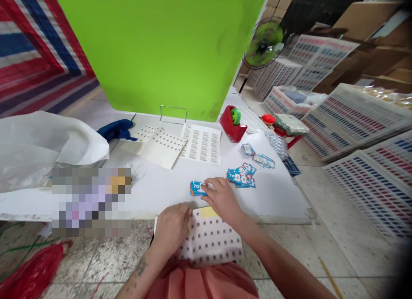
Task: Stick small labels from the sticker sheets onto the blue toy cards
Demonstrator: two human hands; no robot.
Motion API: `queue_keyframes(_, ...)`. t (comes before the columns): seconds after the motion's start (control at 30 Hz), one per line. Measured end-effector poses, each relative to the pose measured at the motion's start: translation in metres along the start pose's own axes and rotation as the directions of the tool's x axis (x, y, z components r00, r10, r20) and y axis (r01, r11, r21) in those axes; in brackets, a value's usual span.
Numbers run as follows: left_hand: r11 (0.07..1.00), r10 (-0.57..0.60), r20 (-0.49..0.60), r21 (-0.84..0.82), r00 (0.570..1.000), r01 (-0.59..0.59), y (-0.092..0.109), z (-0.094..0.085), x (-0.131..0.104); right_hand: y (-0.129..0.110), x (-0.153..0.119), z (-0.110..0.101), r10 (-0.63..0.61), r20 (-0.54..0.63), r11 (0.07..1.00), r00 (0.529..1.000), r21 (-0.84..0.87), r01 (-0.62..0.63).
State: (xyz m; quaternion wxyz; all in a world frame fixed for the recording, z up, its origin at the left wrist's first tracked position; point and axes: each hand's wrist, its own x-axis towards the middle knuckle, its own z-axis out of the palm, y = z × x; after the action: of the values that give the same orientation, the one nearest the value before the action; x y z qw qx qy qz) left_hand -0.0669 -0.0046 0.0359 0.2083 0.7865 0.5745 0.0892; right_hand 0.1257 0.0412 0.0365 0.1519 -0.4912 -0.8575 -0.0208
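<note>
My right hand (222, 198) reaches over the table's front edge, thumb and fingers closed at the right end of a small blue card (195, 188) lying on the white tabletop. A white label shows on the card under the fingertips. My left hand (174, 224) has its fingers pressed together at the left part of a sticker sheet (214, 236), which lies on my lap. Rows of small dark square stickers cover this sheet, with a yellow strip at its top. Right of the card lies a loose pile of similar blue cards (241, 177); some bear white labels.
Further back are a sheet of printed labels (202, 144), folded sticker sheets (165, 147), a red tape dispenser (232, 125) and more cards (263, 160). A green board (167, 50) stands behind. White plastic bag (48, 144) at left; plastic crates (357, 118) at right.
</note>
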Motion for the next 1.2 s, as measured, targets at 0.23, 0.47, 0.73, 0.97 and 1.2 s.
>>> queue_keyframes(0.23,1.000,-0.003,0.002,0.002,1.000,0.003,-0.003,0.005,0.001,-0.001,-0.004,0.005,-0.195,-0.029,0.971,0.980,-0.144,0.189)
queue_keyframes(0.47,1.000,-0.005,0.014,-0.010,1.000,0.005,0.001,-0.001,0.001,0.000,-0.003,0.001,-0.256,-0.024,0.958,0.966,-0.143,0.250)
queue_keyframes(0.73,1.000,-0.008,-0.004,0.013,1.000,0.009,0.000,0.001,0.000,-0.002,-0.010,0.000,-0.192,-0.119,0.981,0.974,-0.059,0.186)
queue_keyframes(0.97,1.000,-0.009,0.014,0.010,1.000,0.008,-0.001,0.000,0.000,0.052,-0.029,-0.009,0.054,-0.217,0.995,0.975,-0.074,-0.072)
queue_keyframes(1.2,1.000,-0.019,0.027,-0.003,0.999,0.020,-0.001,-0.001,0.001,0.061,-0.046,-0.025,0.138,-0.147,0.983,0.979,-0.099,-0.154)
